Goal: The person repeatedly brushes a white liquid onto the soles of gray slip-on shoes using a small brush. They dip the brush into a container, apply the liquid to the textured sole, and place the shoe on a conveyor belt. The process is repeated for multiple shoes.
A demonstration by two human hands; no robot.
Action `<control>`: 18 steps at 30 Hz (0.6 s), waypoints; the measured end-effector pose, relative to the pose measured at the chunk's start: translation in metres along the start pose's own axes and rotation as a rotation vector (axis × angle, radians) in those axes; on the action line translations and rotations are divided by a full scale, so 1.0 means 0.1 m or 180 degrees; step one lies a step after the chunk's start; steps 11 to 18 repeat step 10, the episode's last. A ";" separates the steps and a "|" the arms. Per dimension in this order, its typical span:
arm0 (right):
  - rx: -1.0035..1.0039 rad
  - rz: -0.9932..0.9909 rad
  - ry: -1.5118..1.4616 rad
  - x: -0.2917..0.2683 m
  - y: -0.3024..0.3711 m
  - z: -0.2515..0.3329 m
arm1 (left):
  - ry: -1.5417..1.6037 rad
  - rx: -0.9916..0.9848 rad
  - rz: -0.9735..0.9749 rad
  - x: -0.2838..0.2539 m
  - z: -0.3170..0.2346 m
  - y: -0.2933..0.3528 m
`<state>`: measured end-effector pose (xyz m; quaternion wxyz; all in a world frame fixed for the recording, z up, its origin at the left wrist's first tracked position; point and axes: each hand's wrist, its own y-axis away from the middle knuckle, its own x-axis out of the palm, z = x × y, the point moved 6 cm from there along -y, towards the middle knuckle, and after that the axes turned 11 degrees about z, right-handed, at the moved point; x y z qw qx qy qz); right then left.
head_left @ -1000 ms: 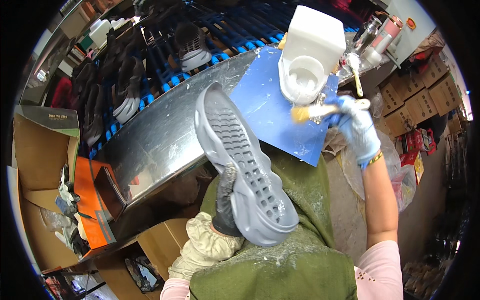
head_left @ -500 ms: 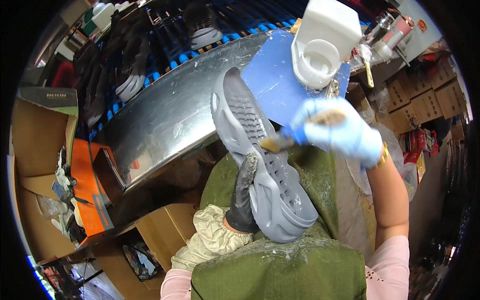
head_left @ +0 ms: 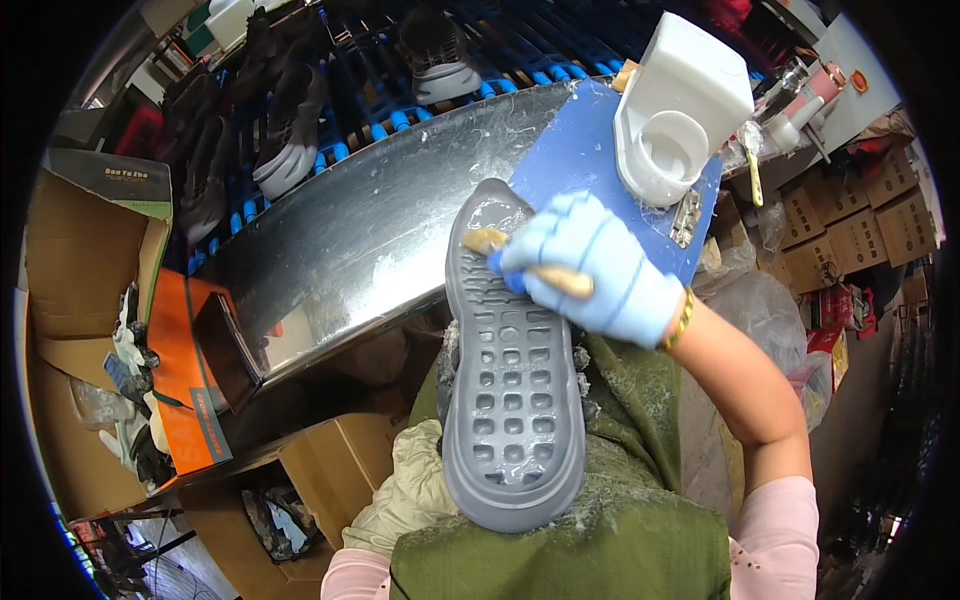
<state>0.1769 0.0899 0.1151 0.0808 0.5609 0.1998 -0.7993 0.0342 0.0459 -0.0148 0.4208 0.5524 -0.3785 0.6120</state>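
A grey shoe sole (head_left: 512, 408), its hollow inner side facing up, lies lengthwise above my lap. A wet sheen covers its gridded cavity. My left hand (head_left: 448, 362), in a dark, crusted glove, grips the sole from beneath; only bits of the glove show at both edges. My right hand (head_left: 590, 262), in a light blue glove, is closed around a brush (head_left: 566, 281) with a wooden handle. Its yellowish bristles touch the inside of the sole near the far end.
A white dispenser with a round cup (head_left: 670, 150) stands on a blue sheet (head_left: 560, 150) on the metal table (head_left: 370, 230). Behind, shoes (head_left: 440, 70) rest on a blue roller conveyor. Open cardboard boxes (head_left: 335, 460) are at left, a second brush (head_left: 753, 165) at right.
The sole has turned from tilted to nearly straight, its cavity now facing me. My right hand has moved left with the brush, from mid-sole to the far end.
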 end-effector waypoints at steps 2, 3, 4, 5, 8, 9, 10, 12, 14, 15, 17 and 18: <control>0.0129 -0.0305 0.0041 0.00 -0.15 -0.33 | 0.0037 0.0013 -0.0028 0.00 -0.04 0.02; 0.0523 -0.0340 -0.0069 -0.10 -0.17 -0.48 | 0.0052 0.0024 -0.0053 -0.02 -0.05 0.02; 0.0444 -0.0621 0.0561 -0.24 -0.17 -0.50 | 0.0042 0.0044 -0.0057 -0.01 -0.09 0.02; 0.0381 -0.0875 0.0050 -0.31 -0.11 -0.49 | 0.0048 0.0061 -0.0065 -0.02 -0.11 0.03; 0.0106 -0.0379 -0.0287 -0.25 -0.03 -0.23 | 0.0052 0.0018 -0.0086 -0.05 -0.13 0.02; 0.0241 -0.0379 -0.0072 -0.14 -0.02 -0.34 | 0.0078 0.0001 -0.0116 -0.07 -0.14 0.01; 0.0375 -0.0384 0.0163 -0.12 -0.07 -0.43 | 0.0080 -0.0018 -0.0102 -0.06 -0.13 0.00; 0.0375 -0.0384 0.0163 -0.12 -0.07 -0.43 | 0.0080 -0.0018 -0.0102 -0.06 -0.13 0.00; 0.0375 -0.0384 0.0163 -0.12 -0.07 -0.43 | 0.0080 -0.0018 -0.0102 -0.06 -0.13 0.00; 0.0375 -0.0384 0.0163 -0.12 -0.07 -0.43 | 0.0080 -0.0018 -0.0102 -0.06 -0.13 0.00; 0.0375 -0.0384 0.0163 -0.12 -0.07 -0.43 | 0.0080 -0.0018 -0.0102 -0.06 -0.13 0.00; 0.0375 -0.0384 0.0163 -0.12 -0.07 -0.43 | 0.0080 -0.0018 -0.0102 -0.06 -0.13 0.00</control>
